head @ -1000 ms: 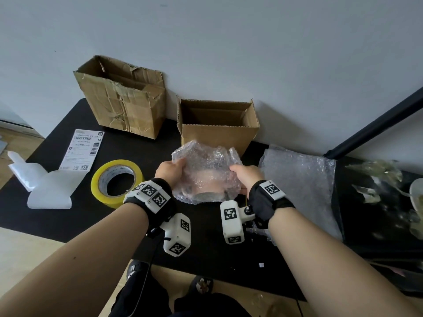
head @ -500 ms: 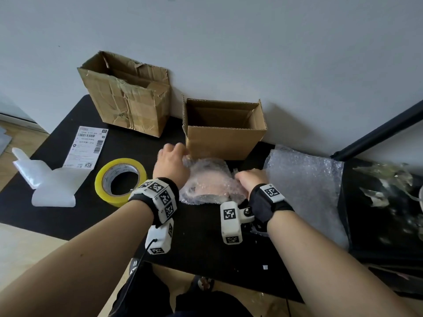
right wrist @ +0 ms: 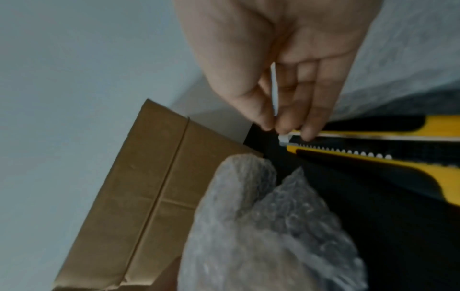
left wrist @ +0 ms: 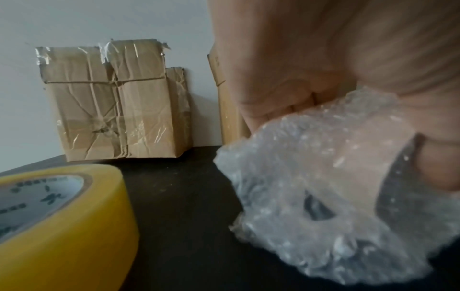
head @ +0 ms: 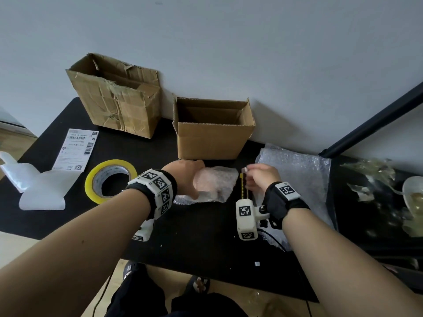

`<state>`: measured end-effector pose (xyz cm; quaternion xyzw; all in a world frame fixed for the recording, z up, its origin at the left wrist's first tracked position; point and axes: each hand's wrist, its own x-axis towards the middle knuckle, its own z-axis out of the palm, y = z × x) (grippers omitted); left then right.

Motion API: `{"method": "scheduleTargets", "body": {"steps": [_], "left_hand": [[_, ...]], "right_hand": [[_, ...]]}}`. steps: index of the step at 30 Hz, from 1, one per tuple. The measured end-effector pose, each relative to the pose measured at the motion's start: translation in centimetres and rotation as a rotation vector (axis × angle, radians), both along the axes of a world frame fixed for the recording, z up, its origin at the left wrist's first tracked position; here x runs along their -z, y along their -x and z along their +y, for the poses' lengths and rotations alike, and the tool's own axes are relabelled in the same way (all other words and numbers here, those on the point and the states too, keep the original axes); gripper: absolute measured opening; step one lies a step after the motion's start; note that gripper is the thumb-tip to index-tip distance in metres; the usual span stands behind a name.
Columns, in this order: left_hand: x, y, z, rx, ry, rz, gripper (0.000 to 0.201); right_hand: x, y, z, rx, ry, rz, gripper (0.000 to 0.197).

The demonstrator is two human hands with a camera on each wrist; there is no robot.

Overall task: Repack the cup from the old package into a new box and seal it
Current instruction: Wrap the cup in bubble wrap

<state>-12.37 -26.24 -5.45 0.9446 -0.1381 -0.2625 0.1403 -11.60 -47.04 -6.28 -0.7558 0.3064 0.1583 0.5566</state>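
Observation:
The cup, wrapped in bubble wrap [head: 216,183], lies on the black table in front of the new open box [head: 212,133]. My left hand [head: 183,177] grips the bundle's left end; in the left wrist view the palm covers the wrapped cup [left wrist: 323,177] and the thumb presses its side. My right hand [head: 259,177] is off the bundle, just to its right. Its thumb and fingertips [right wrist: 283,126] pinch the front end of a yellow utility knife [right wrist: 373,155] that lies on the table [head: 206,236]. The old torn box [head: 119,99] stands at the back left.
A yellow tape roll [head: 109,179] sits left of my left hand. A shipping label [head: 75,149] and white foam pieces [head: 39,191] lie further left. A loose bubble wrap sheet [head: 297,175] is spread on the right. Both boxes stand by the wall.
The wrapped cup was held up by both hands and now lies on the table. My right hand has let go of it and moved right onto the knife.

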Motion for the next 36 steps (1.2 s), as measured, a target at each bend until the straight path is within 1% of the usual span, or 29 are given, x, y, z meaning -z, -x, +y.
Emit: {"method": "scheduleTargets", "body": {"steps": [1,2,4,6,8,9,10,11,12,13,14,15,16,18,20,22,23,24,25,27,28,30,31,32,33,34,36], "left_hand": [[0.0,0.0,0.1,-0.024,0.012,0.000,0.065],[0.0,0.0,0.1,-0.055,0.028,0.007,0.063],[-0.2,0.1,0.1,-0.114,0.071,0.052,0.057],[-0.7,0.1,0.0,-0.145,0.127,0.135,0.051],[-1.3,-0.1,0.1,-0.197,0.220,0.219,0.044],[-1.7,-0.1,0.2,-0.226,0.273,0.244,0.040],[-2.0,-0.1,0.3,-0.254,0.319,0.254,0.037],[-2.2,-0.1,0.6,-0.288,0.361,0.255,0.033],[-2.4,0.0,0.9,-0.334,0.406,0.255,0.030],[-2.7,0.1,1.2,-0.389,0.459,0.256,0.026],[-3.0,0.2,1.5,-0.444,0.512,0.264,0.023],[-3.3,0.2,1.7,-0.483,0.556,0.280,0.021],[-3.6,0.2,1.9,-0.504,0.584,0.299,0.022],[-4.2,0.2,2.0,-0.509,0.611,0.322,0.035],[-4.7,0.4,1.9,-0.498,0.627,0.318,0.052],[-4.9,0.5,1.8,-0.478,0.629,0.305,0.065],[-5.0,0.5,1.8,-0.471,0.626,0.303,0.068],[-5.1,0.5,1.8,-0.469,0.621,0.303,0.070],[-5.3,0.5,1.9,-0.468,0.615,0.301,0.072],[-5.6,0.5,2.0,-0.455,0.594,0.293,0.073],[-5.7,0.4,2.1,-0.449,0.586,0.290,0.071],[-5.8,0.3,2.3,-0.449,0.573,0.282,0.059],[-5.9,0.3,2.4,-0.457,0.577,0.285,0.052],[-5.8,0.2,2.4,-0.464,0.587,0.293,0.049],[-5.9,0.2,2.4,-0.466,0.595,0.302,0.051],[-6.0,0.2,2.3,-0.461,0.604,0.307,0.057],[-6.1,0.0,1.9,-0.440,0.616,0.315,0.069]], "right_hand": [[-0.4,0.2,-0.1,-0.065,-0.001,-0.058,0.020],[-1.1,0.4,0.0,-0.154,-0.006,-0.109,0.026],[-2.8,0.7,0.8,-0.375,-0.039,-0.167,0.046],[-3.6,0.7,1.6,-0.592,-0.092,-0.141,0.070],[-3.6,0.7,1.8,-0.761,-0.086,-0.045,0.089],[-3.4,0.8,1.8,-0.799,-0.049,-0.015,0.096],[-3.4,0.8,1.7,-0.798,0.012,-0.022,0.098],[-3.4,0.8,1.5,-0.754,0.081,-0.069,0.092],[-3.6,0.8,1.3,-0.666,0.130,-0.153,0.075],[-3.9,0.9,1.1,-0.530,0.120,-0.234,0.051],[-4.4,0.9,0.9,-0.390,0.059,-0.285,0.029],[-4.9,0.9,0.8,-0.289,-0.013,-0.306,0.021],[-5.4,1.0,0.7,-0.258,-0.048,-0.323,0.023],[-6.2,1.1,0.7,-0.366,0.039,-0.347,0.023],[-6.8,1.1,1.2,-0.486,0.096,-0.316,0.019],[-7.4,0.9,1.6,-0.540,-0.020,-0.236,0.019],[-7.7,0.9,1.7,-0.551,-0.089,-0.200,0.016],[-7.9,0.8,1.6,-0.565,-0.122,-0.176,0.010],[-8.2,0.8,1.4,-0.591,-0.109,-0.170,0.006],[-8.5,0.7,0.8,-0.631,-0.029,-0.189,0.005],[-8.6,0.6,0.5,-0.644,0.015,-0.207,0.007],[-8.9,0.6,0.1,-0.633,0.049,-0.244,0.007],[-9.2,0.7,0.0,-0.621,0.030,-0.261,0.012],[-9.3,0.7,0.0,-0.616,0.008,-0.262,0.023],[-9.6,0.8,0.0,-0.634,0.006,-0.247,0.031],[-9.7,0.8,0.2,-0.674,0.031,-0.236,0.030],[-9.9,0.8,0.8,-0.723,0.121,-0.238,0.013]]}}
